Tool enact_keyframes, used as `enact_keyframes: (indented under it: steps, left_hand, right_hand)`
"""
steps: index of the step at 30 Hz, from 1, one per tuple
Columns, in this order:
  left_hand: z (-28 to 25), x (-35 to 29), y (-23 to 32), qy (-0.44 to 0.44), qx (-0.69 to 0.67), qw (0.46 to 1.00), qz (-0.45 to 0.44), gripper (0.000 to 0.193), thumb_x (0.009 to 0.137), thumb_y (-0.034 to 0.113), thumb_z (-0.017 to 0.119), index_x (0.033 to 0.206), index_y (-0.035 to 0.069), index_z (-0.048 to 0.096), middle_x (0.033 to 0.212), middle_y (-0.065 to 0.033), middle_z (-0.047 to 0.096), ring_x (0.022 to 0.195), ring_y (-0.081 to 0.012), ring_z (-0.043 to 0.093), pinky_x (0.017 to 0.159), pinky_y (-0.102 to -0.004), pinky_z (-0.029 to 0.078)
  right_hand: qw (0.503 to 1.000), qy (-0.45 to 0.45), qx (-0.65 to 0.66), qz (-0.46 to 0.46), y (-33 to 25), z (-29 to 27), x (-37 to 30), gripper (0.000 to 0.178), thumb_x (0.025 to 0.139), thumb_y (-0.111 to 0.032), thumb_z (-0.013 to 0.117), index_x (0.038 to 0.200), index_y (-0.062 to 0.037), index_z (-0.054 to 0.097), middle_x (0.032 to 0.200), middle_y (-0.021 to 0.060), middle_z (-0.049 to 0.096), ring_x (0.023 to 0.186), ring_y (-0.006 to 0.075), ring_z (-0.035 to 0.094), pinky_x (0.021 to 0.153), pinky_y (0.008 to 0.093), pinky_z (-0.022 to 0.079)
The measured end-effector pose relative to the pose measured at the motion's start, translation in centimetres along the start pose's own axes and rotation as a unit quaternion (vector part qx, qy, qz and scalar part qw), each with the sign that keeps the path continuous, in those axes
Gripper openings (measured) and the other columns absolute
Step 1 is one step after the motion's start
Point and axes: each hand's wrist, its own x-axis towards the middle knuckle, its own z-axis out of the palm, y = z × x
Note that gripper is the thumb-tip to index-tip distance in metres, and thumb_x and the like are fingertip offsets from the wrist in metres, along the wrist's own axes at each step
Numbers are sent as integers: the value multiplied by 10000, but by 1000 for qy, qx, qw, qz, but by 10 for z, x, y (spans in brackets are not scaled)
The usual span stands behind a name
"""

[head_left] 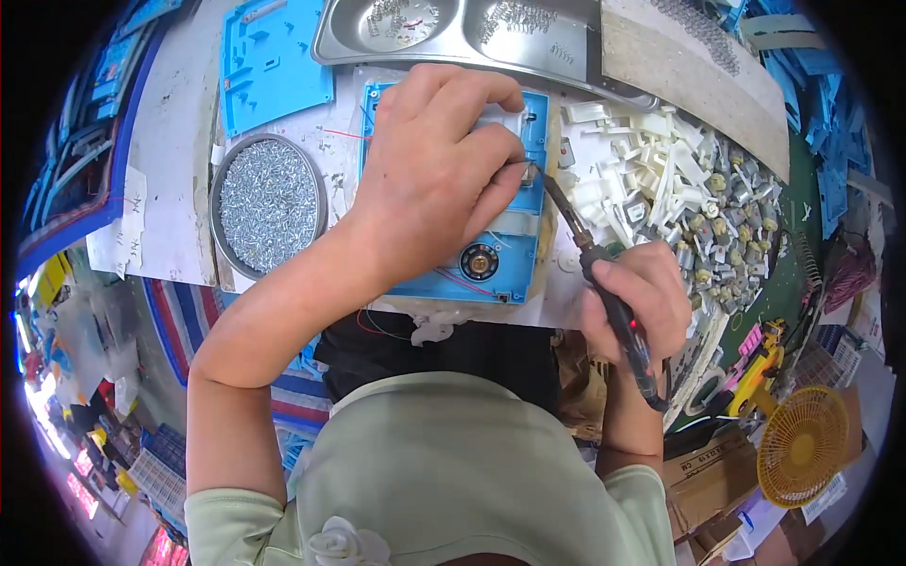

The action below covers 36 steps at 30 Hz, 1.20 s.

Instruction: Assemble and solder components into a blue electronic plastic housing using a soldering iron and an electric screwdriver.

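Observation:
My right hand [642, 297] grips a black soldering iron [618, 307] with a small red light on its handle. Its metal tip points up and left, close to the fingertips of my left hand [439, 165]. That hand lies across a blue plastic housing [514, 274], thumb and forefinger pinched together near the housing's right edge; what they hold is too small to make out. In the housing's lower part sits a round black speaker [479, 261], with thin red wires [462, 281] beside it. My left hand covers much of the housing's middle.
Left of the housing stands a round tin of small screws [316, 203], below a blue plastic panel [274, 66]. A metal tray [453, 57] with springs is behind. White plastic parts [651, 141] and small motors [731, 226] pile up at right, near a board [698, 75].

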Motion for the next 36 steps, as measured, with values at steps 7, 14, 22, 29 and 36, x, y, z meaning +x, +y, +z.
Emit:
enact_keyframes:
  steps: [7,14,22,29,36]
  left_hand:
    - [1,-1,-1,3,7,1000,1,186,710,50,801,861,70,693,1176,-107,631,1033,-316,561,874,-398,483]
    - [0,0,0,2,8,1000,0,190,706,50,804,861,72,696,1173,-102,632,1022,-309,558,858,-393,478]
    - [-4,-3,-2,13,-8,1000,11,189,711,19,802,868,69,710,1202,-110,627,1052,-310,558,856,-392,477]
    - [-9,-6,5,-16,4,1000,5,212,697,49,800,880,108,711,1234,-105,614,1073,-315,556,885,-408,455]
    - [-6,-5,7,-18,40,999,19,222,681,63,802,868,125,701,1226,-84,619,1068,-299,561,918,-422,419]
  right_hand:
    - [1000,8,15,3,0,-2,1,346,743,-10,768,1078,-67,704,730,63,613,599,242,547,547,333,440]
    - [1000,2,11,0,-1,-1,2,350,743,-20,774,1082,-70,704,724,60,609,593,236,543,544,330,435]
    - [1000,17,11,8,-1,-8,1,333,744,-14,765,1070,-42,703,723,76,621,604,247,555,561,339,449]
    - [999,13,26,17,-5,-11,-2,331,736,-16,769,1060,-39,706,720,81,627,604,248,564,565,338,454]
    - [999,13,27,18,-7,-8,-5,323,743,-25,773,1058,-48,707,712,70,620,597,245,558,555,334,450]
